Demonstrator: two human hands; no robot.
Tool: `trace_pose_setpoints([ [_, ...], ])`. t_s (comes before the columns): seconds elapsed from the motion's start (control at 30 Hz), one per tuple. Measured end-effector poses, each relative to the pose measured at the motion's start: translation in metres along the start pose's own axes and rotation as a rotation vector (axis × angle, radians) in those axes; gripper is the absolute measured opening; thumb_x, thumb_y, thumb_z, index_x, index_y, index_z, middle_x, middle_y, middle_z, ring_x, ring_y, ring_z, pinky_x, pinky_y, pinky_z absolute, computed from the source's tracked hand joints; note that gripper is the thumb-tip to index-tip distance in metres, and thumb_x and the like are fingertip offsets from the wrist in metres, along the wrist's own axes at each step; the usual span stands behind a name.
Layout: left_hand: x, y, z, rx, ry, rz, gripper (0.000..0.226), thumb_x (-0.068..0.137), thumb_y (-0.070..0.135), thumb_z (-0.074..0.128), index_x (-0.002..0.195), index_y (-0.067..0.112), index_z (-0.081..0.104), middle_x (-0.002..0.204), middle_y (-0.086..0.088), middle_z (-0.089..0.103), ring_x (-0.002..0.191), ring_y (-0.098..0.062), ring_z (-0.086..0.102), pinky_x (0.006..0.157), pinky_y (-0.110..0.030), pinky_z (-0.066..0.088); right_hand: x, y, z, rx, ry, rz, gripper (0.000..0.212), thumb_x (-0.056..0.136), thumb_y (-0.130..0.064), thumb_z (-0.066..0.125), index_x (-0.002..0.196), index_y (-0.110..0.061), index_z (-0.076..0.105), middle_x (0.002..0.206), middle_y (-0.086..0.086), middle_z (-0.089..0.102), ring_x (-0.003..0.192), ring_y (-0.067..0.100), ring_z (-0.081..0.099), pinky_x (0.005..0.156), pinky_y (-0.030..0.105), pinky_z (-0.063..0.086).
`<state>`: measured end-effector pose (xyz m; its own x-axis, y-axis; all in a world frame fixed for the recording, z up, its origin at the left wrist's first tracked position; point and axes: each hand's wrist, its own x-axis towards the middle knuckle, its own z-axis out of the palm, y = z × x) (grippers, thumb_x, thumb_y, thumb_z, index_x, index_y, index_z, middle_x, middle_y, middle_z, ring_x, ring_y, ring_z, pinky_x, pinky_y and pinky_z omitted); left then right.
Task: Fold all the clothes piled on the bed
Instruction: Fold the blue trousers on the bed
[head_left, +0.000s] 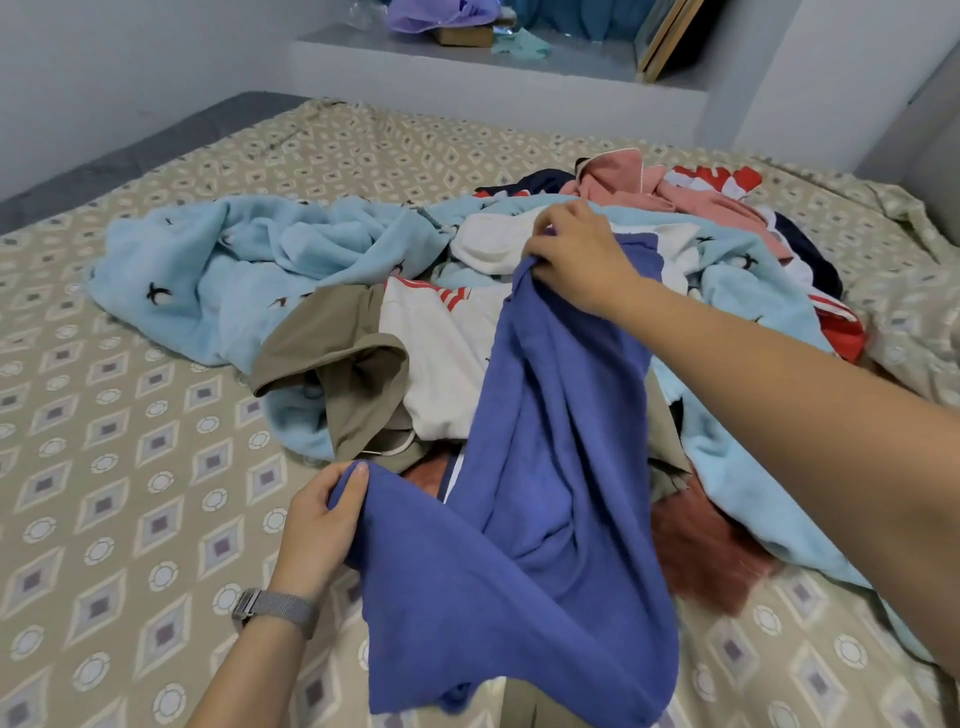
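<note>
Scene: A person stands at a bed covered in a beige sheet printed with diamonds and circles (130, 467), working over a heap of unfolded laundry.

In hand: A violet-blue knit garment (530, 545) hangs stretched between both hands, its lower part draped over the near edge of the heap and the sheet.

Left hand: The left hand (322, 525), a woven grey watch band (275, 613) on its wrist, pinches a near corner of the garment between thumb and curled fingers.

Right hand: The right hand (576, 254) reaches over the heap and clutches a bunched upper edge of the same garment, fingers closed on the cloth.

The heap: A pale blue fleece blanket with small dark bird motifs (208, 270) sprawls across the middle of the bed. On and around it lie an olive-brown garment (337, 374), a white piece with red stripes (441, 353), a plain white item (493, 244), a rust-coloured fuzzy piece (711, 551), pink clothing (623, 187) and a red-and-white one (717, 182) at the far side.

Progress: No folded stack is visible anywhere on the bed, so the job appears barely begun; the blue garment looks to be among the first lifted out.

Still to do: The held piece is not yet spread flat or creased, and everything else in the heap remains rumpled.

Background: A raised ledge (467, 62) behind the bed holds purple fabric and a small box.
</note>
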<state>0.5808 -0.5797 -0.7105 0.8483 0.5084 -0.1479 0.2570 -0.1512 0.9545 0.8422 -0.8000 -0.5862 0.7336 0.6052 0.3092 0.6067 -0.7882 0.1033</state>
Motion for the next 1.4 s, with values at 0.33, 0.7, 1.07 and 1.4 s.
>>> trace_pose_setpoints([
  [0.33,0.009,-0.004,0.000,0.168,-0.050,0.047,0.015,0.095,0.028,0.057,0.087,0.026,0.070,0.083,0.014,0.069,0.086,0.001,0.060,0.072,-0.016,0.041,0.011,-0.001,0.007,0.016,-0.451,0.094,0.038,0.082,-0.012,0.053,0.117,-0.028,0.055,0.103,0.003,0.050,0.103,0.029,0.047,0.087,0.046,0.025],
  [0.7,0.005,-0.003,0.004,0.260,-0.146,0.165,0.017,0.094,0.025,0.059,0.081,0.033,0.068,0.082,0.024,0.068,0.084,0.006,0.059,0.067,-0.004,0.038,0.005,0.019,0.030,-0.274,-0.546,0.077,0.044,0.090,-0.053,0.051,0.133,-0.045,0.042,0.112,0.009,0.053,0.120,0.029,0.043,0.108,0.061,0.006],
  [1.07,-0.006,-0.001,0.004,0.288,-0.172,0.154,0.005,0.085,0.028,0.069,0.082,0.032,0.070,0.082,0.024,0.069,0.083,0.007,0.060,0.069,-0.007,0.041,-0.030,0.005,0.037,-0.067,-0.350,0.104,0.060,0.092,-0.023,0.050,0.146,-0.033,0.026,0.109,0.015,0.060,0.096,0.036,0.059,0.075,0.041,0.050],
  [1.4,-0.048,0.017,-0.005,0.206,-0.117,0.237,0.015,0.093,0.012,0.058,0.086,0.025,0.061,0.085,0.011,0.066,0.080,0.005,0.058,0.069,-0.009,0.040,-0.123,0.033,-0.023,0.526,0.089,0.551,0.027,0.087,0.000,0.046,0.109,-0.006,0.060,0.108,0.019,0.065,0.098,0.038,0.056,0.071,0.032,0.033],
])
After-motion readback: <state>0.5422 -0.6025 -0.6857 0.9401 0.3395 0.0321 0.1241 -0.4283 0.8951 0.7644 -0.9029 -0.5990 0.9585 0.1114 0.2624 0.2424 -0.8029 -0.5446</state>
